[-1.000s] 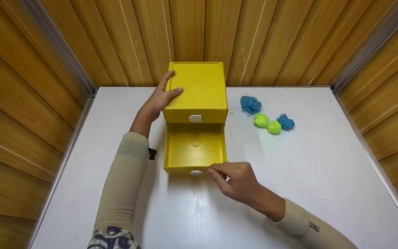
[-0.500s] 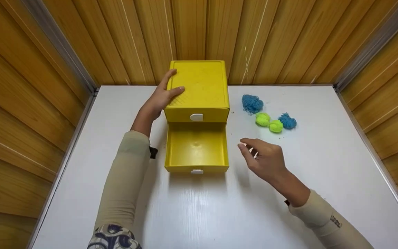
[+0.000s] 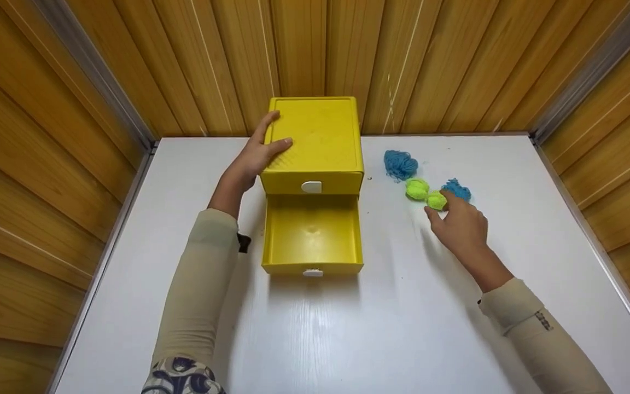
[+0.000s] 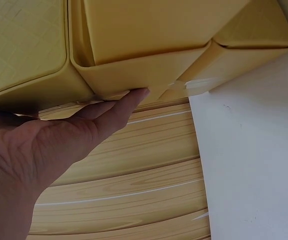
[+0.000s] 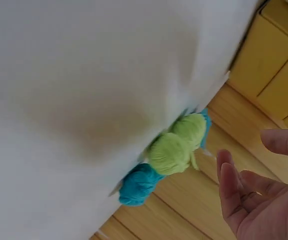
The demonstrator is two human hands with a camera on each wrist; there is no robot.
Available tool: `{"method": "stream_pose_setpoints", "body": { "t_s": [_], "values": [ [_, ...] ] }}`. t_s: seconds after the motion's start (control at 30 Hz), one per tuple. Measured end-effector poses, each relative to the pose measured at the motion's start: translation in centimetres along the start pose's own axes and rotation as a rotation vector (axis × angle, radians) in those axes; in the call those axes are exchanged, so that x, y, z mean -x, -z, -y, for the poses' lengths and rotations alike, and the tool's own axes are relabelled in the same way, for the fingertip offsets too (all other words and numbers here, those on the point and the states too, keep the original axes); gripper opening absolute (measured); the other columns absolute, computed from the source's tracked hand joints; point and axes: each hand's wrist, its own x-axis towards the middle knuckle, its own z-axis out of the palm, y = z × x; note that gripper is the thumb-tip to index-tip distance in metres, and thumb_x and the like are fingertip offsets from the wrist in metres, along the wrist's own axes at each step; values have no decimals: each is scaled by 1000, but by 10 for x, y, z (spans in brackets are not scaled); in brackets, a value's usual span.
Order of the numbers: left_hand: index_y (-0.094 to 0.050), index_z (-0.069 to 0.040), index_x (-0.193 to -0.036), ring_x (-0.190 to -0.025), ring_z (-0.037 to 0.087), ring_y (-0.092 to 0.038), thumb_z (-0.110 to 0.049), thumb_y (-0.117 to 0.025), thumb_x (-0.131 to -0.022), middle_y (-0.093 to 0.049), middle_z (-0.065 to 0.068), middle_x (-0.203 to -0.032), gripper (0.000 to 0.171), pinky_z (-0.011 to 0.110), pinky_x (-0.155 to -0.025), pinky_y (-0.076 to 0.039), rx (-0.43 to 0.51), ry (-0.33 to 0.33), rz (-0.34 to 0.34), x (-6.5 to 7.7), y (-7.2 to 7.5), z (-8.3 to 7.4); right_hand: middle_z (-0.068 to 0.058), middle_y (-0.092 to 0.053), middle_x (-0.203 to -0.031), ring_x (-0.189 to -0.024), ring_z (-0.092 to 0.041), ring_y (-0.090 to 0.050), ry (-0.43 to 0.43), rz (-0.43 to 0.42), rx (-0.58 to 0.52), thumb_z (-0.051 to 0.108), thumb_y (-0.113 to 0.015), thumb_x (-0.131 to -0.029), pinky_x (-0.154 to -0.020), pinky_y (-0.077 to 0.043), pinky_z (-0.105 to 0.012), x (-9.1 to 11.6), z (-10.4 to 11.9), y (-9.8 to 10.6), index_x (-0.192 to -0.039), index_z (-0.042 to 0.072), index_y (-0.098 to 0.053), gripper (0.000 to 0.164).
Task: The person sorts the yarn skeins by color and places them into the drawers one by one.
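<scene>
A yellow two-drawer box (image 3: 315,134) stands toward the back of the table, its lower drawer (image 3: 312,232) pulled out with a bare inside. My left hand (image 3: 255,153) rests on the box's left side, thumb on the top; in the left wrist view its fingers (image 4: 116,112) lie straight along the plastic. To the right lie two small lime-green yarn balls, the left one (image 3: 416,189) and the right one (image 3: 436,200). My right hand (image 3: 461,224) has its thumb and forefinger spread at the right green ball; the right wrist view shows the fingers (image 5: 229,187) apart from the yarn.
A larger blue yarn bundle (image 3: 401,165) lies behind the green balls, and a smaller blue one (image 3: 457,189) sits partly behind my right hand. White table (image 3: 315,339); wood-patterned walls (image 3: 446,65) border it at the back and sides.
My right hand has moved from the front of the open drawer, right and back to the green yarn ball, its thumb and forefinger spreading. The left hand stays on the box.
</scene>
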Motion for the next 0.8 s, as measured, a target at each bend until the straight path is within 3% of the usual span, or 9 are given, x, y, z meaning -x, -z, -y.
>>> {"method": "stream_pose_setpoints", "body": {
  "t_s": [0.2,0.37,0.8],
  "values": [
    [-20,-54,-165,-166,30,-14,-46,-65,-103,-2,3,-183,77,59,-134,-12,-8,-6,0,0,0,2,-33,-70,-131,-114,-51,-69,-126,107,10,39,-71,-100,-87,-54,-67,-16,-25,-2,-152,-4,-53,70],
    [-21,-52,-165,-166,30,-13,-46,-65,-104,-2,3,-183,76,59,-134,-12,-12,-23,9,-2,-1,1,-31,-59,-151,-135,-53,-58,-172,160,-5,42,-71,-100,-103,-49,-70,-28,-33,-5,-155,-1,-52,72],
    [-20,-51,-166,-167,29,-11,-46,-65,-103,-2,2,-183,77,59,-134,-11,-3,-36,6,-2,1,3,-30,-66,-142,-128,-52,-63,-151,211,-8,31,-71,-100,-99,-51,-66,-47,-39,-14,-141,-2,-64,53]
  ]
}}
